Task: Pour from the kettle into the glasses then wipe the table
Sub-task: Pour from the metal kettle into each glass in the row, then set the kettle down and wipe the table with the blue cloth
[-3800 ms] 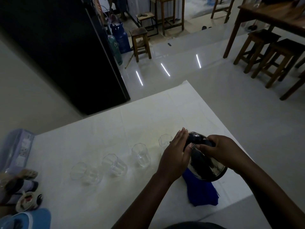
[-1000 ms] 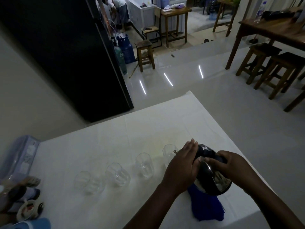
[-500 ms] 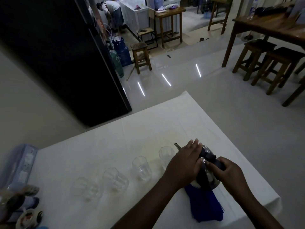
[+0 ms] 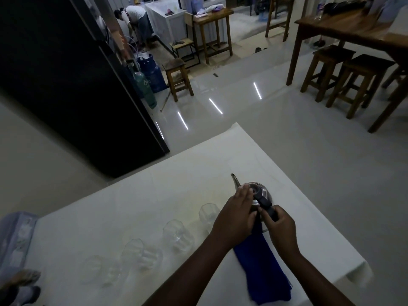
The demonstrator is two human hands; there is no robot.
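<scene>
A shiny metal kettle (image 4: 263, 193) with a thin spout stands upright on the white table (image 4: 187, 180), spout pointing away. My right hand (image 4: 279, 226) grips its dark handle. My left hand (image 4: 236, 214) rests on the kettle's lid and side, fingers laid over it. Several clear glasses stand in a row to the left: the nearest glass (image 4: 207, 214) by my left hand, then a second glass (image 4: 176, 234) and a third glass (image 4: 139, 253). A blue cloth (image 4: 262, 270) lies on the table under my wrists.
A pale plastic box (image 4: 13, 237) and small items sit at the table's left edge. A black fridge (image 4: 66, 80) stands beyond. Wooden stools (image 4: 344, 78) and a wooden table (image 4: 353, 29) are at the right; a person (image 4: 136, 21) bends over far back.
The kettle has swung from tilted over the rightmost glass to upright and now stands on the table beyond the cloth. Both hands stay on it. My head has tipped up.
</scene>
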